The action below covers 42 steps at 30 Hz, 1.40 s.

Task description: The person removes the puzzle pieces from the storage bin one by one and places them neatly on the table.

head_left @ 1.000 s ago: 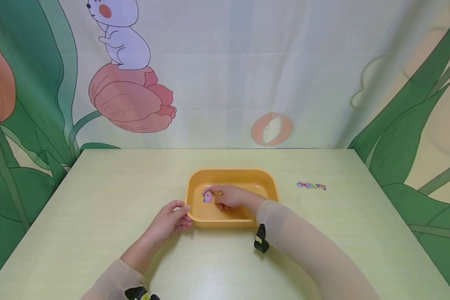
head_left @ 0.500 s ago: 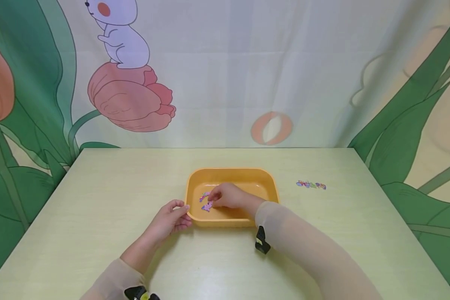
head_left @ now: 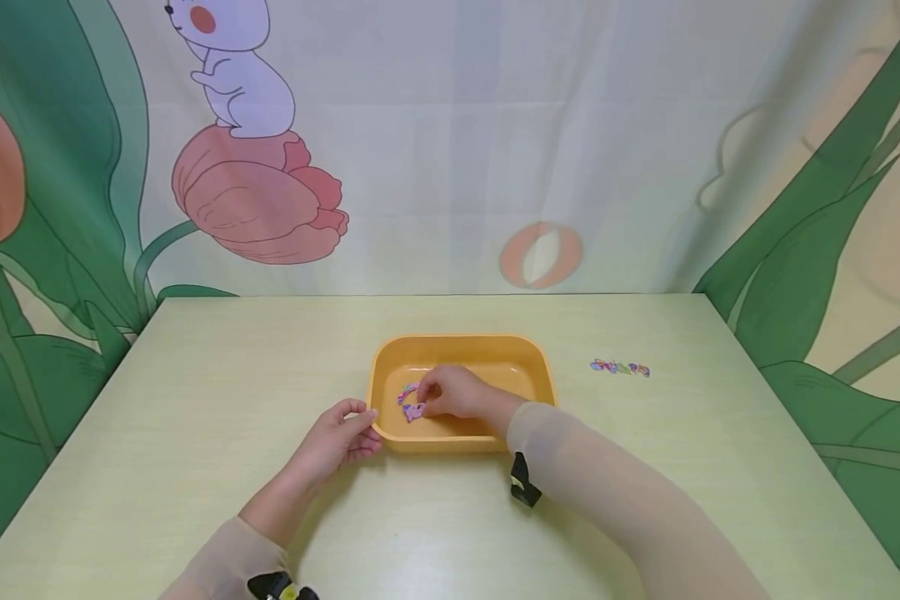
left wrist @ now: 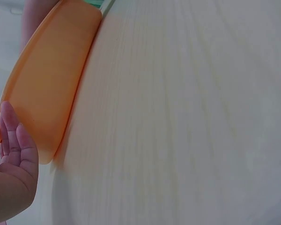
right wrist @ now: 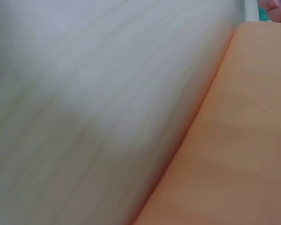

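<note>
A yellow-orange rectangular tray [head_left: 461,446] sits on the table. My left hand [head_left: 337,442] grips its near left corner, thumb over the rim and fingers along the outer wall; the left wrist view shows these fingers against the tray wall. Inside the tray, my right hand [head_left: 453,392] has curled fingers, thumb and index fingertip meeting at the edge of a small pink and purple cartoon cutout [head_left: 414,412]. A curved, multicoloured part [head_left: 405,392] shows just beyond it. The right fingers hide some of the cutout. Only the tray's outer wall [right wrist: 234,126] fills the right wrist view's side.
Right of the tray, a short row of small colourful cartoon cutouts [head_left: 620,367] lies on the pale wood-grain table [head_left: 217,367]. A printed curtain [head_left: 405,150] hangs behind the table's far edge. Black wrist straps [head_left: 525,481] sit on both sleeves.
My right hand went from a pointing index finger on the cutout to curled fingers at its edge. The cutout has shifted slightly nearer and turned. The left hand keeps its grip.
</note>
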Available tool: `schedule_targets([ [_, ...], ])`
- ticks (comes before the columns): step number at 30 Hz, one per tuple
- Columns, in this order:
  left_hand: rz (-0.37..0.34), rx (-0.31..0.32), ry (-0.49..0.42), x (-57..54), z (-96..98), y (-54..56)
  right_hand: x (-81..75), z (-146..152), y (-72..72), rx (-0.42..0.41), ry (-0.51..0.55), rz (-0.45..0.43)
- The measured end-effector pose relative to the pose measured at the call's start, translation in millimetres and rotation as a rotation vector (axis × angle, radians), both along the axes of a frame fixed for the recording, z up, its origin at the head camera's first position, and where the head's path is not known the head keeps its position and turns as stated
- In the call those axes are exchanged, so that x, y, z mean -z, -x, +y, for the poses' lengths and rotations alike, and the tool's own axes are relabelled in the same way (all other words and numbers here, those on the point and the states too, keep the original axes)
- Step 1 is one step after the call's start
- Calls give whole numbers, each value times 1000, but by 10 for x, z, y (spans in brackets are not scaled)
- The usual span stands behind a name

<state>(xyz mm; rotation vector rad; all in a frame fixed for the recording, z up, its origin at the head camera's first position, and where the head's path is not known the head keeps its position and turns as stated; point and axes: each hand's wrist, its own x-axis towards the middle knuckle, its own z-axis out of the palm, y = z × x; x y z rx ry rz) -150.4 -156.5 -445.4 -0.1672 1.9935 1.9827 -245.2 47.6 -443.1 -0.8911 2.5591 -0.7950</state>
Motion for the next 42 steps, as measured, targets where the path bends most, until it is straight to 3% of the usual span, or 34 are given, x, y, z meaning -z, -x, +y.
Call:
schedule_targets([
  [8,-12,-12,3,-5,20,2,-8,64,25,59,85,-141],
  [17,-16,-11,7,1,39,3,-64,202,20,159,208,-402],
  [21,-22,-14,7,-4,37,-4,-112,304,14,178,253,-467],
  [37,-17,-20,-20,-12,2,-32,-359,819,2,289,343,-582],
  [42,-14,-14,-36,-14,3,-26,-416,1021,-9,309,363,-558],
])
